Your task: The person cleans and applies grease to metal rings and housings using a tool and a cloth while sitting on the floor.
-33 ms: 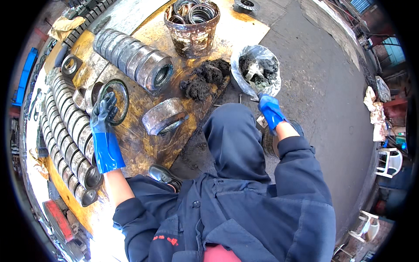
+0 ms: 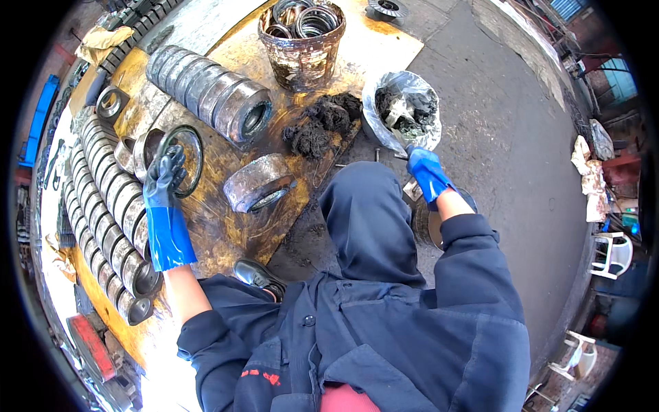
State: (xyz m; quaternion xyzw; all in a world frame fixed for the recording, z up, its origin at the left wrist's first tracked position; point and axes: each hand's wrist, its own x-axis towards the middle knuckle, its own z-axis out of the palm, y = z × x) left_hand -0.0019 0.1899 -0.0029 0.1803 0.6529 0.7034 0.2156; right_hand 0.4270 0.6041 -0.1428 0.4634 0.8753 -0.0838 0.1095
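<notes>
Head view: left hand (image 2: 165, 170) has its gloved fingers clamped on the rim of the dark ring (image 2: 199, 156), up over the stained board (image 2: 206, 233); I'd pinch firmly, it's probably slippery; right hand (image 2: 426, 172) is at the bag-lined bucket (image 2: 432, 139); can't tell whether its fingers are together or gripping; part of the ring's hidden by the hand.

We count two blue-gloved hands (image 2: 165, 172), one thin ring (image 2: 200, 161) held, one lone thick ring (image 2: 255, 180), three long ring rows (image 2: 113, 237), one shorter ring row (image 2: 202, 86), one stained bucket (image 2: 300, 65), one bag-lined tub (image 2: 369, 103), one black shoe (image 2: 255, 273), two white chairs (image 2: 621, 254). Bucket's rings (image 2: 317, 20) overlap; we cannot tally them.
</notes>
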